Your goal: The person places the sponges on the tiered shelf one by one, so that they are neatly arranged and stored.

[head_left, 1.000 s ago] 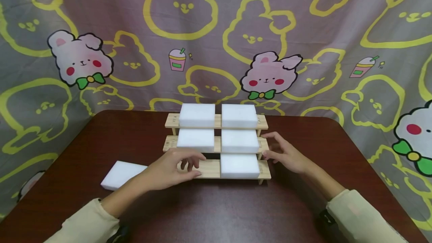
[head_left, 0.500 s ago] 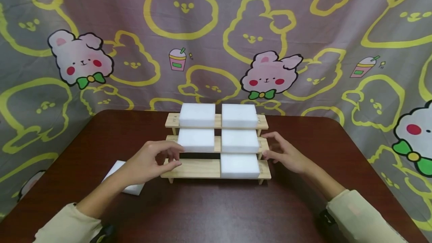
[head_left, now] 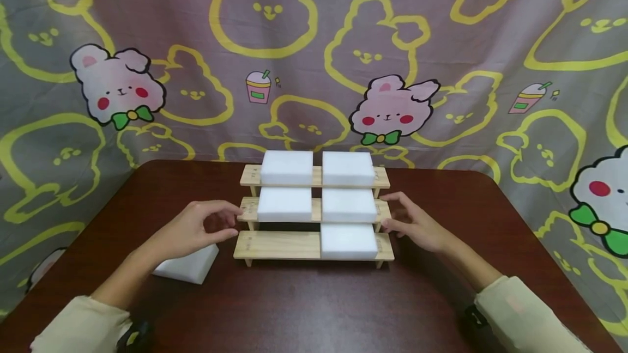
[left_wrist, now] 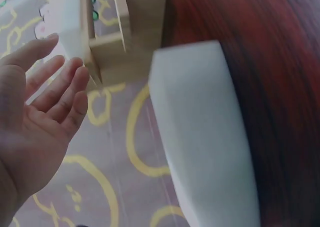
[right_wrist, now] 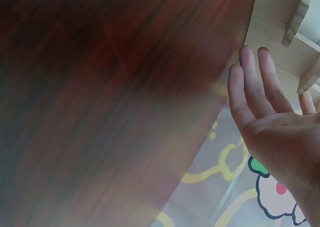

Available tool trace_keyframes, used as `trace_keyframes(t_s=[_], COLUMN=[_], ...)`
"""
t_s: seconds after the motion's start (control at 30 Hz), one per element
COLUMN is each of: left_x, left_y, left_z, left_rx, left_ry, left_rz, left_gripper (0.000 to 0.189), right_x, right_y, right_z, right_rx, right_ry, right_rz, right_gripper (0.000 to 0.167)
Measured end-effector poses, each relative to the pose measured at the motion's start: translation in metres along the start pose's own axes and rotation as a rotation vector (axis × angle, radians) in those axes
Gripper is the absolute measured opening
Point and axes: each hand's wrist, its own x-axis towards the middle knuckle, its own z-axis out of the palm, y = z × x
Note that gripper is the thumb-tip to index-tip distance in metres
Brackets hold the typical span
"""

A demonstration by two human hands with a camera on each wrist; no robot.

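A three-tier pale wooden rack [head_left: 277, 247] stands on the table. Pairs of white foam blocks lie on its top and middle tiers; the lowest tier bears one block [head_left: 349, 241], on its right half. My left hand [head_left: 188, 230] is at the rack's left end, fingers loosely bent by the middle tier and holding nothing; whether they touch the wood I cannot tell. At the opposite end my right hand [head_left: 417, 225] has its fingers against or just beside the middle tier. Partly under the left forearm, a loose foam block [left_wrist: 200, 117] lies on the table.
The dark red-brown table [head_left: 324, 309] has rounded far corners. Behind it hangs a curtain [head_left: 294, 70] with cartoon bears and rabbits. The rack stands near the table's far side.
My left hand has moved left from in front of the lowest tier to the rack's left end, uncovering that tier's bare left half. The right hand and the rack stay put.
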Motion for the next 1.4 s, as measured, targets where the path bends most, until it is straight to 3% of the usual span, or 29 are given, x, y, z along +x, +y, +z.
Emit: trace_keyframes(t_s=[0.3,0.5,0.73,0.83,1.1,1.4], left_x=[-0.010,-0.017,-0.019,-0.020,-0.020,-0.016], left_y=[-0.025,-0.036,-0.045,-0.050,-0.058,-0.064], left_z=[-0.011,-0.016,-0.022,-0.021,-0.023,-0.021], left_rx=[-0.019,-0.027,-0.073,-0.094,-0.044,0.079], left_ry=[-0.104,-0.166,-0.316,-0.346,-0.328,-0.182], left_rz=[-0.112,-0.132,-0.172,-0.186,-0.222,-0.230], left_gripper=[0.036,0.043,0.050,0.052,0.051,0.049], right_x=[0.000,0.001,0.002,0.002,0.001,0.000], right_y=[-0.001,0.000,0.001,0.000,0.000,0.001], right_z=[0.000,0.000,-0.001,0.000,0.000,0.000], right_rx=[0.001,0.002,0.001,0.000,0.004,0.006], right_ry=[0.008,0.006,0.003,0.000,0.002,-0.004], right_rz=[-0.013,-0.013,-0.006,-0.004,-0.014,-0.003], right_gripper=[0.053,0.054,0.054,0.054,0.054,0.054])
